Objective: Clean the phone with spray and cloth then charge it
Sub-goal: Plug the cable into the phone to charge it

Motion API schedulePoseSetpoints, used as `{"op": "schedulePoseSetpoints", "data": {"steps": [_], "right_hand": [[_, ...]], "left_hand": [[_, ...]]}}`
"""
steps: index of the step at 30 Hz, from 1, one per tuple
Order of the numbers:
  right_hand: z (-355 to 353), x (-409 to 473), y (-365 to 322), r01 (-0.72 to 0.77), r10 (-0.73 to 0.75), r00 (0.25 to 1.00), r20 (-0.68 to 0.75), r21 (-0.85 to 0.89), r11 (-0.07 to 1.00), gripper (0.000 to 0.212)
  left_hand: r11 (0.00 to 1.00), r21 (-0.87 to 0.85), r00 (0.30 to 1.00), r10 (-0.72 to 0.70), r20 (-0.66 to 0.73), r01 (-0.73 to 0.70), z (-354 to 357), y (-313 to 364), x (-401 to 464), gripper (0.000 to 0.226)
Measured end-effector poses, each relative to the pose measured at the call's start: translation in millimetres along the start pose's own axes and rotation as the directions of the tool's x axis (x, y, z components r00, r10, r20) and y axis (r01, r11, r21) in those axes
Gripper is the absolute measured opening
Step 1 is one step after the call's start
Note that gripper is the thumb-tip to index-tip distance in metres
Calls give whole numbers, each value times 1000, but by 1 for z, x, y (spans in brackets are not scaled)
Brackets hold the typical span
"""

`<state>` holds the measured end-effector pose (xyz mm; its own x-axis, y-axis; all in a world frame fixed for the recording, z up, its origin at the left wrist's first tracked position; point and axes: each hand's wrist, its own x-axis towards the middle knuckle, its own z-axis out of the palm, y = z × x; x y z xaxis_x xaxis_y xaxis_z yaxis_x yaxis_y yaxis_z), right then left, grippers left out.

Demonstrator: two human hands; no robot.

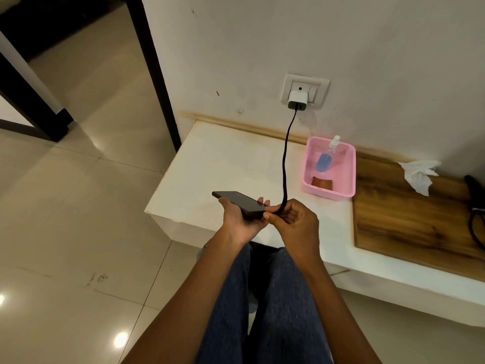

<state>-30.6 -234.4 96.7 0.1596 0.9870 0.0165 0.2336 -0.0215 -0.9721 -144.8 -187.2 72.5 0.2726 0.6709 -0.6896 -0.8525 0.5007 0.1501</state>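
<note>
Here the left hand [240, 220] holds the dark phone [240, 203] flat above the white surface [210, 164], while the right hand [294, 219] pinches the black cable [286, 158] at the phone's end. Fingers hide the plug tip. Farther back, a pink basket [349, 169] holds the spray bottle [326, 156], and the charger [298, 99] sits in the wall socket.

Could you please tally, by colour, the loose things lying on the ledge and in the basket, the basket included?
Pink: 1, the basket
Blue and clear: 1, the spray bottle
Brown: 1, the cloth
White: 1, the crumpled tissue
Total: 4
</note>
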Motion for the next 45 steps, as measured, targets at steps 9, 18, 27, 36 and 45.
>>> {"op": "schedulePoseSetpoints", "data": {"steps": [9,18,27,36,45], "right_hand": [[1,1,5,42,-41,998,-42,18,999,29],[0,3,4,91,-96,995,-28,-165,982,22],[4,4,8,163,-207,977,-43,-474,865,11],[15,10,26,-11,-5,997,-83,-194,981,11],[44,64,58,-264,257,964,-70,-109,958,28]], "left_hand": [[997,71,993,-21,-113,29,4,2,2,69],[995,61,987,-70,-144,79,10,-2,1,82],[998,-5,988,-69,-137,69,9,-4,5,83],[994,-35,995,100,22,-99,5,4,32,76],[952,-291,939,178,293,-90,-6,31,91,67]]}}
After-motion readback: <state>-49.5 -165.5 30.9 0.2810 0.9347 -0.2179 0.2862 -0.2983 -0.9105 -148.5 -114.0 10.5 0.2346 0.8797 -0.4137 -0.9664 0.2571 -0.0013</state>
